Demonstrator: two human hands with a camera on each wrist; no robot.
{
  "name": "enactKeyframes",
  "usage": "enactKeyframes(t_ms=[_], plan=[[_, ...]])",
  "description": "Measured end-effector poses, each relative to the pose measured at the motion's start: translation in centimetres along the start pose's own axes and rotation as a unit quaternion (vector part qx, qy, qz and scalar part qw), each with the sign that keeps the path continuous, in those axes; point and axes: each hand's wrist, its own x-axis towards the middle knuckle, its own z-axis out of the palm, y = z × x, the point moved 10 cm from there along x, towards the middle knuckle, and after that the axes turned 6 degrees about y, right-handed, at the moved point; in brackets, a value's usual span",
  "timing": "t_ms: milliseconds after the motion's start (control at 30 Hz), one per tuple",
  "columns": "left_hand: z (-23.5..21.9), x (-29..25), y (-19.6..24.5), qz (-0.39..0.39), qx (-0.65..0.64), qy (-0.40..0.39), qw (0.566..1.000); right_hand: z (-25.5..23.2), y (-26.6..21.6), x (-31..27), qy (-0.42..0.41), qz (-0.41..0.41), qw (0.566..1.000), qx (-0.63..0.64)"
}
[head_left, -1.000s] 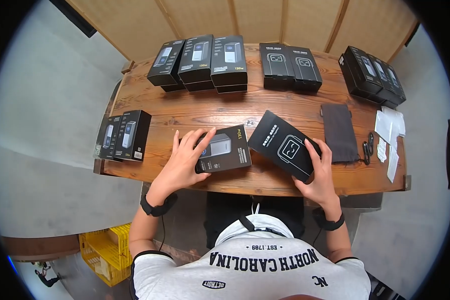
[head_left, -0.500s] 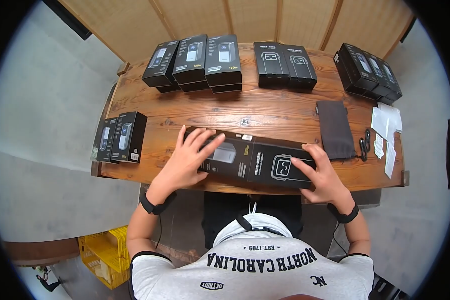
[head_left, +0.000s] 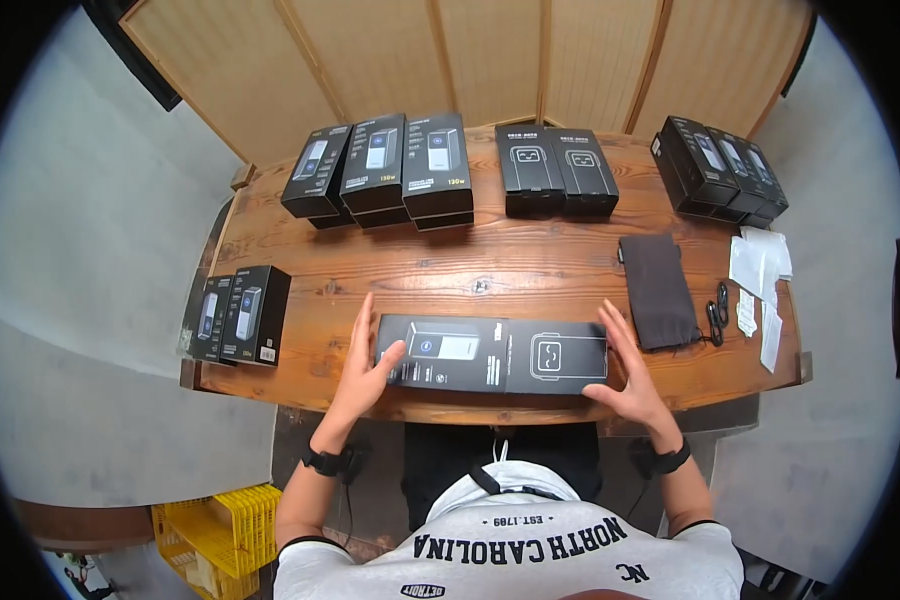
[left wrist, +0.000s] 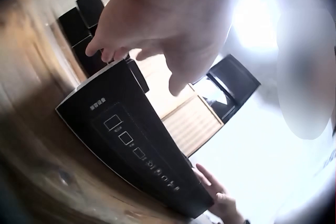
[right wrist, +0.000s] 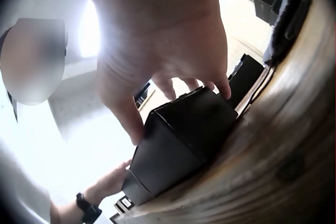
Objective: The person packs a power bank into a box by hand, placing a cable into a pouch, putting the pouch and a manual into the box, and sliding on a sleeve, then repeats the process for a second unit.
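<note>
While end-to-end black boxes [head_left: 492,354] lie face-up, long axis left-right, left hand [head_left: 363,370] and right hand [head_left: 634,384] spread, gripping nothing.

A wooden table [head_left: 560,255] bears boxes [head_left: 445,355], a pouch [head_left: 658,295], cables [head_left: 715,325] and white sheets [head_left: 760,258].

Looks like the back area of a small shop or maybe an office, tbh can't say which for sure. Biggest giveaway is the matching black boxes [head_left: 448,352] with product pictures, mostly lined up in groups on a wooden table [head_left: 390,262]. Right behind it there's a folding screen [head_left: 485,65] with pale panels and wood trim, kinda showroom-ish. Then you've got white paper scraps [head_left: 755,262] and a black cable [head_left: 716,318] off to the right, plus a yellow plastic crate [head_left: 250,535] down low, pretty stockroom imo.
</note>
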Motion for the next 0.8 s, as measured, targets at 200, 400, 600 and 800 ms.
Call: enactKeyframes(t_ms=[200,400,600,800], plan=[[5.0,-2.1,-0.2,-0.061,-0.079,-0.06,0.993,4.3,2.4,0.4,0.063,-0.003,0.99,0.124],[8.0,-2.4,1.1,0.008,0.003,-0.106,0.994,7.0,-1.5,1.1,-0.007,-0.029,0.999,0.029],[8.6,-2.4,0.6,-0.044,-0.115,-0.127,0.984,7.0,-4.1,2.4,-0.153,-0.148,0.955,-0.206],[4.2,-2.2,0.2,-0.054,-0.186,0.005,0.981,4.1,-5.0,4.0,-0.156,-0.104,0.972,-0.142]])
